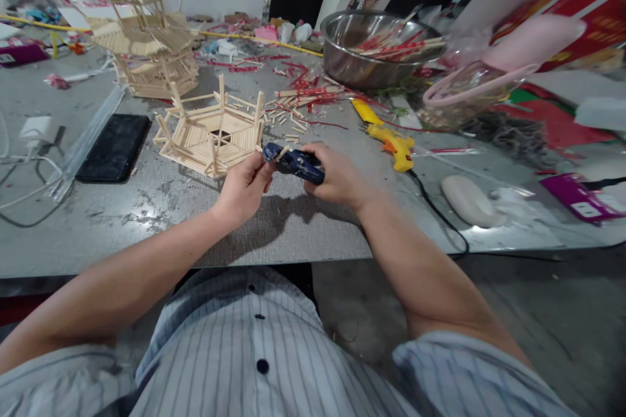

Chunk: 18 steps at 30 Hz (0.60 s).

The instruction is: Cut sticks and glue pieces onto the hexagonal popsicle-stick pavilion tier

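Note:
My right hand (337, 176) is wrapped round the handles of a dark blue hand cutter (298, 164), held just above the table with its head to the left. A short thin wooden stick (282, 154) crosses the cutter's head. My left hand (247, 187) is closed in a pinch at that head, its fingertips by the stick's near end. Just behind my left hand sits a hexagonal frame of wooden sticks (195, 137), with upright posts at its corners and a small hole in its floor. Cut stick pieces (292, 138) lie behind the cutter.
A tiered wooden stick pagoda (156, 39) stands back left, a black phone (113, 146) in front of it. Rightward are a yellow glue gun (398, 146) with a black cord, a steel bowl (337, 65) holding red-marked sticks, and a pale oval object (467, 201). Red scraps litter the back.

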Tool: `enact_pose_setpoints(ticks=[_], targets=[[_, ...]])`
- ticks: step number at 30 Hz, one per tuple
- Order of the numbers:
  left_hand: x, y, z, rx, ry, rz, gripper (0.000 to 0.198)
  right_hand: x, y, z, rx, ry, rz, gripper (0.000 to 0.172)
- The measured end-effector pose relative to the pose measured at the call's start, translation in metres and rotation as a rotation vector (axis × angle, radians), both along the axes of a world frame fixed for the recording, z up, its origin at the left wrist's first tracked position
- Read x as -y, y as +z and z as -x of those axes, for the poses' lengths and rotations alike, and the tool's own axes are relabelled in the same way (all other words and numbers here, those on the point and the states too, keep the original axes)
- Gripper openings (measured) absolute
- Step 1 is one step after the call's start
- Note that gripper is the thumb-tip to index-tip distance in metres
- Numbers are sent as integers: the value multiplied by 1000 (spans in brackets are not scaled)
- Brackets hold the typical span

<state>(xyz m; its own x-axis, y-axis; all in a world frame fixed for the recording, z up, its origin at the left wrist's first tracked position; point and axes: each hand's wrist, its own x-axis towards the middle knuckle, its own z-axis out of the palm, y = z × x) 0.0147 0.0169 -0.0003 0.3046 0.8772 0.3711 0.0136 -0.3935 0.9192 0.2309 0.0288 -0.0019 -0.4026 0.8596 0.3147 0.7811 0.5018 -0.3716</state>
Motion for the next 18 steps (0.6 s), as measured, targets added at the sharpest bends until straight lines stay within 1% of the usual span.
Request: enact_pose_setpoints(ticks=[7,12,18], targets=[[-1,-1,1,-8,-5,8,31,2,2,2,38,-29,17,56],[0,2,1,-44,6,14,31,3,3,3,39,-37,29,54],[1,4,1,-39,4,48,32,3,3,2,63,-44,19,54]])
